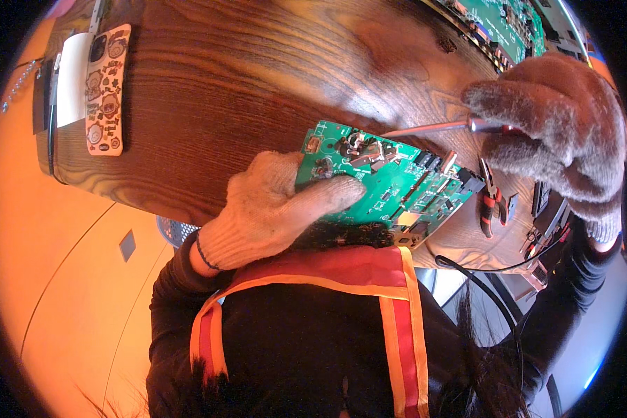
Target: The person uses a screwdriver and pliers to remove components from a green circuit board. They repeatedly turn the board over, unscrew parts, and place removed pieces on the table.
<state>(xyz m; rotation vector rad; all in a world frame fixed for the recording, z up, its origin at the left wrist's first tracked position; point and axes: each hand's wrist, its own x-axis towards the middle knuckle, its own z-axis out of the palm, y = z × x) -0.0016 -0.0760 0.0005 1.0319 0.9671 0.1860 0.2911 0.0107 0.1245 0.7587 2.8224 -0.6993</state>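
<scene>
left hand: the gloved left hand point(279, 209) was closed on the near left edge of the green circuit board point(383, 184), thumb pressed flat on its top face, fingers wrapped underneath out of sight.
right hand: the gloved right hand point(557, 132) was curled tight around the handle of a screwdriver point(432, 127), up and to the right of the board.
board position: it lay tilted over the near edge of the wooden tabletop point(244, 83), between the two hands, just above the person's chest.
long axis: the board ran left to right, its right end dipping lower toward the pliers.
tool line: the screwdriver shaft pointed leftward from the right hand, its tip at the far edge of the board beside the metal connectors; whether it touched could not be told.
nearer hand: the left hand was on the board; the right reached it only through the tool.
nearby: red-handled pliers point(491, 202) lay just right of the board; a phone in a sticker-covered case point(106, 90) sat well apart at far left; another green board point(505, 24) lay at far right.
</scene>
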